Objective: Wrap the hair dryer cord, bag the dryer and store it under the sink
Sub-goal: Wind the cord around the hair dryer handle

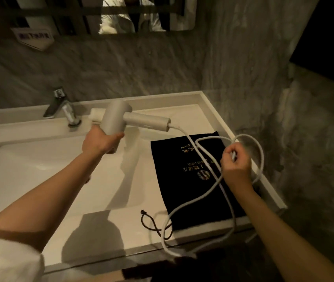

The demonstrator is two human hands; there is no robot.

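Above the sink (40,159), the left hand (99,140) clasps the hair dryer (121,121) by its barrel, handle toward three o'clock so the cord (207,192) hangs free. At four o'clock the right hand (236,163) pinches a loop, likely for coiling, over the black bag (182,159) flat on the counter (105,231).

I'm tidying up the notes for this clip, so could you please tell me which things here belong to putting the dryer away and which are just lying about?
Part of the job:
hair dryer, held in the left hand
white cord, held in loose loops by the right hand
black bag, flat on the counter, with its drawstring

Just there:
tap
sink
mirror
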